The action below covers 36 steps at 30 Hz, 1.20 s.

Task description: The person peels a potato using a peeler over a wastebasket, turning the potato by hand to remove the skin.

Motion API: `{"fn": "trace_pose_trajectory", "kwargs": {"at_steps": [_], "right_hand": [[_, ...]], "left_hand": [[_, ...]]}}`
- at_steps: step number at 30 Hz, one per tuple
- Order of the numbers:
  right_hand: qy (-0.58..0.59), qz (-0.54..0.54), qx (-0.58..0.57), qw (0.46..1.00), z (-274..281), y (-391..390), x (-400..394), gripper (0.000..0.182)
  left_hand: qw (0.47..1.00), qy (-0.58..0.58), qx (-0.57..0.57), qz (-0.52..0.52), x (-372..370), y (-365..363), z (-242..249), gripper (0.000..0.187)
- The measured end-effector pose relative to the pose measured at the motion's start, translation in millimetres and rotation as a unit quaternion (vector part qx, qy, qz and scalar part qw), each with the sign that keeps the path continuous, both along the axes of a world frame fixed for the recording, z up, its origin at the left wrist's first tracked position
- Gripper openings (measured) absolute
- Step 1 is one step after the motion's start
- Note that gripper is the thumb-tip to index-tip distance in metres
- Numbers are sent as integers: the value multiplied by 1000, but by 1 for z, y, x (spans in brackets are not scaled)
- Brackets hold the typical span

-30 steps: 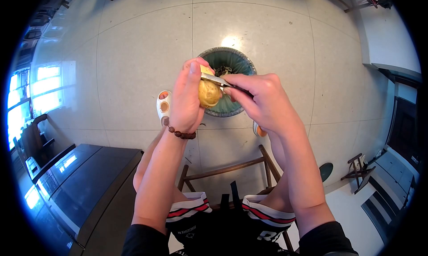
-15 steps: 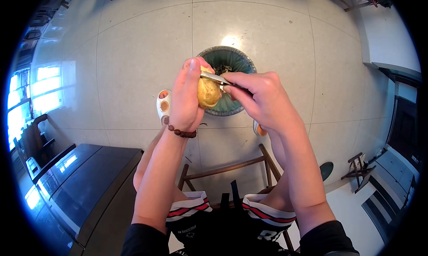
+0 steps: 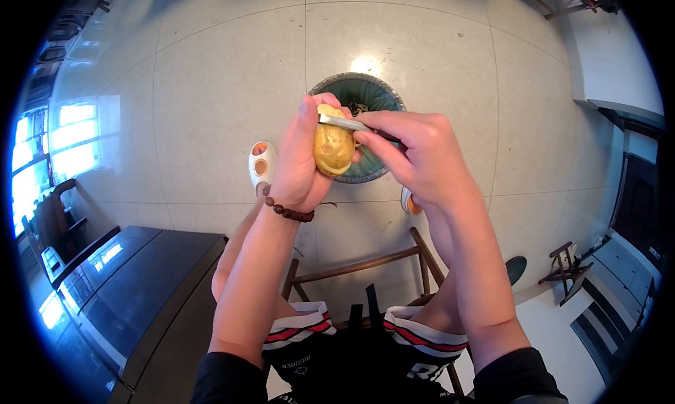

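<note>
My left hand (image 3: pixel 304 147) is wrapped round a yellow potato (image 3: pixel 334 149), its thumb up along the left side. The potato is partly peeled, with brownish skin left in patches. In my right hand (image 3: pixel 408 142) is a peeler (image 3: pixel 341 122) with a metal head and a dark handle mostly hidden by the fingers. The peeler's head lies across the upper part of the potato. Below both hands on the floor stands a round bin (image 3: pixel 394 98) with a green liner, and some peelings (image 3: pixel 358 109) show inside it.
A dark glossy table (image 3: pixel 140 284) stands at the lower left. A wooden stool or chair frame (image 3: pixel 358 265) is beneath me, between my legs. White sandals (image 3: pixel 261 166) flank the bin on the tiled floor (image 3: pixel 225 66). A small wooden stool (image 3: pixel 564 270) is at the right.
The potato has turned in my left hand, showing more of its face towards me. The peeler's head has shifted slightly to the right and lies flatter.
</note>
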State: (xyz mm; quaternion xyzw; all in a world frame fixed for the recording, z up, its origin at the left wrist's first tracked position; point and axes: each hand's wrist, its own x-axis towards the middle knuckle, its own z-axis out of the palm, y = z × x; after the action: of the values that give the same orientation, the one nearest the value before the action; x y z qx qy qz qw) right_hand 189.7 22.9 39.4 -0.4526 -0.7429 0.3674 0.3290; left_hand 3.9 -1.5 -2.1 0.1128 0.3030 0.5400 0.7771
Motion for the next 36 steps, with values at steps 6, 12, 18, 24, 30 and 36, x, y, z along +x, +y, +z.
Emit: {"fn": "trace_pose_trajectory", "kwargs": {"at_steps": [6,12,18,24,30,36], "right_hand": [[-32,11,6,999,-1,2,5,17],[-44,6,49,998,-5,4,8,15],[-62,-17,72,995,-6,3,9,15],[-55,-38,5,998,-6,4,9,13],[-37,-41,-107,993,2,7,7,23],[-99,-75,-172,977,0,9,10,27]], "left_hand": [[1000,-25,3,-14,-1,-1,-1,48],[995,-77,-3,-56,-2,-2,-4,54],[994,-94,-33,-53,-3,-3,-3,60],[994,-90,-56,-34,-4,-2,-3,61],[995,-63,-73,-37,-2,-2,1,55],[997,-26,-43,-67,-1,-3,7,24]]}}
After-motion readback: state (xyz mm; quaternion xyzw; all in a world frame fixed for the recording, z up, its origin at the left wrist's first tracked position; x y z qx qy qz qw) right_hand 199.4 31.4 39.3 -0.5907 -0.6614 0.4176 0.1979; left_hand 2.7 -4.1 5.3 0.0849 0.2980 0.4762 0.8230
